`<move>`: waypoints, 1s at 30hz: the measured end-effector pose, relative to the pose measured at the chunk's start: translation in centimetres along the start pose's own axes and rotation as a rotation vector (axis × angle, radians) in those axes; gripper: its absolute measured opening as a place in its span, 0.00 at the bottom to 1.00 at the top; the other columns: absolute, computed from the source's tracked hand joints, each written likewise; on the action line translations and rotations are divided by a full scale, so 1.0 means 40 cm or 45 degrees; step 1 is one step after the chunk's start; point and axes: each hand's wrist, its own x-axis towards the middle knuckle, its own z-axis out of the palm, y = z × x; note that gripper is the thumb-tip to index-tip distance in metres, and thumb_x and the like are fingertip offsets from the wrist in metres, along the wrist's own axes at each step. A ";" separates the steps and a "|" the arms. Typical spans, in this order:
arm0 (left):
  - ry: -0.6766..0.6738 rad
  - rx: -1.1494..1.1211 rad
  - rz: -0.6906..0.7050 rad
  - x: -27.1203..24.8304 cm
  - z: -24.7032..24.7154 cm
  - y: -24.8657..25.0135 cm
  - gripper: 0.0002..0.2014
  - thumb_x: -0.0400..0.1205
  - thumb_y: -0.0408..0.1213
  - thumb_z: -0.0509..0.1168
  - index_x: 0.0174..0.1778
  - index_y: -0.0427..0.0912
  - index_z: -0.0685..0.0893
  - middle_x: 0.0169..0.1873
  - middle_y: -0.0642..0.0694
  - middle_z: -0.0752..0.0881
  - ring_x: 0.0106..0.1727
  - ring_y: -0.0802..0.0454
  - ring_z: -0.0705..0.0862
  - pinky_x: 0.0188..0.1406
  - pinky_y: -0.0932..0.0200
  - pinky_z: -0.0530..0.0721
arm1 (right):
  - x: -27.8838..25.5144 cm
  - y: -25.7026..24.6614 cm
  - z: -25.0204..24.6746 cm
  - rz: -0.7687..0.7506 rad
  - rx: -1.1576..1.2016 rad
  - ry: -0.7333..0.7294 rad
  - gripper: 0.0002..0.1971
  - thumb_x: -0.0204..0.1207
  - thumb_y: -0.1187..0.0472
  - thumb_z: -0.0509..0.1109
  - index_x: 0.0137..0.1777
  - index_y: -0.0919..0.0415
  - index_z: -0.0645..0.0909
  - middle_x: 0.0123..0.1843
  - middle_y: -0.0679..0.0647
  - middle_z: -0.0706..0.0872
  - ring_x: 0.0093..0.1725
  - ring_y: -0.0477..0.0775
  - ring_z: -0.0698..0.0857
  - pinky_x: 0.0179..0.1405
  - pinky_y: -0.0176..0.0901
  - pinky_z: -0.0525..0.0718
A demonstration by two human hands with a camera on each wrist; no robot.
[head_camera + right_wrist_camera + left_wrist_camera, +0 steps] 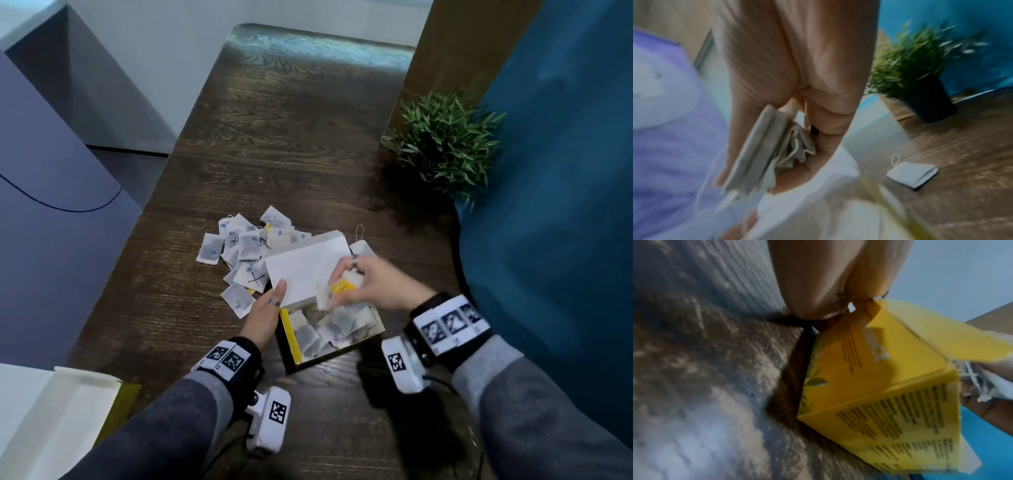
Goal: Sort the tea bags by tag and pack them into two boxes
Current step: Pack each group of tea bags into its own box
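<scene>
A yellow tea box (291, 337) (879, 386) stands open on the wooden table with several tea bags (335, 329) inside and its white lid flap (305, 270) raised. My left hand (265, 308) (828, 288) lies with straight fingers against the box's left side and the flap's edge. Above the box mouth my right hand (356, 277) (797, 97) grips a bunch of tea bags (342, 286) (764, 151) with a yellow tag among them. Behind the box lies a pile of loose tea bags (246, 246), some marked with blue, some with black crosses.
A second open box (61, 411) with a white inside sits at the near left corner. A potted green plant (445, 144) (920, 73) stands at the right by a blue wall. One tea bag (361, 246) (912, 173) lies alone right of the box.
</scene>
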 end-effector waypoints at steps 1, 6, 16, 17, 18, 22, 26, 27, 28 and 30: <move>0.002 0.005 -0.003 0.000 -0.001 -0.001 0.14 0.85 0.51 0.55 0.47 0.51 0.84 0.50 0.53 0.88 0.54 0.54 0.86 0.58 0.57 0.79 | -0.002 -0.002 0.029 0.004 -0.142 -0.052 0.12 0.62 0.59 0.82 0.41 0.50 0.83 0.38 0.40 0.83 0.35 0.29 0.79 0.35 0.22 0.71; -0.016 -0.001 0.007 -0.002 -0.004 0.000 0.13 0.85 0.51 0.55 0.48 0.53 0.84 0.49 0.56 0.87 0.54 0.58 0.84 0.58 0.59 0.77 | -0.002 0.022 0.125 0.035 -0.519 -0.120 0.18 0.63 0.55 0.81 0.54 0.51 0.85 0.54 0.46 0.88 0.56 0.43 0.83 0.56 0.42 0.82; -0.022 -0.001 -0.013 0.011 -0.010 -0.013 0.17 0.84 0.53 0.55 0.54 0.47 0.85 0.56 0.49 0.88 0.59 0.53 0.85 0.68 0.53 0.76 | -0.026 0.045 0.125 -0.166 -1.211 0.139 0.24 0.56 0.35 0.76 0.44 0.51 0.87 0.46 0.49 0.83 0.53 0.54 0.82 0.48 0.53 0.79; -0.021 -0.010 -0.020 0.012 -0.010 -0.014 0.17 0.84 0.52 0.55 0.53 0.46 0.85 0.56 0.47 0.88 0.58 0.52 0.85 0.67 0.52 0.77 | -0.022 0.039 0.113 -0.191 -1.094 0.184 0.20 0.61 0.37 0.74 0.44 0.51 0.86 0.48 0.48 0.83 0.54 0.52 0.79 0.52 0.52 0.75; -0.015 -0.024 -0.030 0.013 -0.010 -0.014 0.17 0.84 0.52 0.55 0.53 0.46 0.85 0.56 0.46 0.88 0.58 0.51 0.86 0.67 0.52 0.78 | -0.018 0.028 0.092 -0.151 -0.872 0.244 0.17 0.66 0.39 0.72 0.43 0.51 0.85 0.48 0.47 0.83 0.53 0.49 0.78 0.54 0.49 0.73; -0.011 -0.026 -0.042 0.014 -0.011 -0.016 0.19 0.83 0.52 0.56 0.57 0.45 0.84 0.56 0.46 0.88 0.60 0.50 0.85 0.70 0.49 0.76 | 0.053 0.066 -0.027 0.058 -0.214 0.691 0.07 0.74 0.52 0.71 0.44 0.55 0.84 0.46 0.52 0.85 0.43 0.49 0.82 0.51 0.46 0.81; -0.006 -0.022 -0.055 0.013 -0.010 -0.015 0.19 0.83 0.53 0.56 0.58 0.46 0.84 0.58 0.47 0.88 0.61 0.50 0.85 0.72 0.47 0.75 | 0.141 0.197 -0.084 0.521 -0.382 0.367 0.23 0.74 0.50 0.71 0.68 0.49 0.73 0.67 0.61 0.72 0.67 0.61 0.75 0.73 0.55 0.71; -0.004 -0.015 -0.052 0.013 -0.010 -0.014 0.20 0.83 0.54 0.56 0.59 0.45 0.84 0.58 0.47 0.88 0.62 0.49 0.85 0.72 0.46 0.74 | 0.155 0.215 -0.082 0.563 -0.419 0.292 0.25 0.74 0.51 0.72 0.70 0.46 0.71 0.68 0.61 0.69 0.70 0.64 0.71 0.75 0.55 0.68; -0.002 -0.012 -0.050 0.013 -0.011 -0.014 0.20 0.83 0.53 0.56 0.59 0.45 0.84 0.58 0.46 0.88 0.62 0.50 0.85 0.72 0.46 0.74 | 0.166 0.225 -0.077 0.558 -0.449 0.262 0.24 0.73 0.53 0.73 0.69 0.45 0.72 0.67 0.61 0.68 0.70 0.65 0.69 0.75 0.53 0.67; -0.013 -0.029 -0.052 0.012 -0.011 -0.015 0.19 0.83 0.52 0.56 0.58 0.45 0.84 0.58 0.46 0.88 0.61 0.50 0.85 0.71 0.48 0.76 | 0.181 0.239 -0.068 0.496 -0.478 0.253 0.18 0.73 0.58 0.73 0.62 0.48 0.78 0.64 0.61 0.71 0.68 0.64 0.69 0.71 0.50 0.68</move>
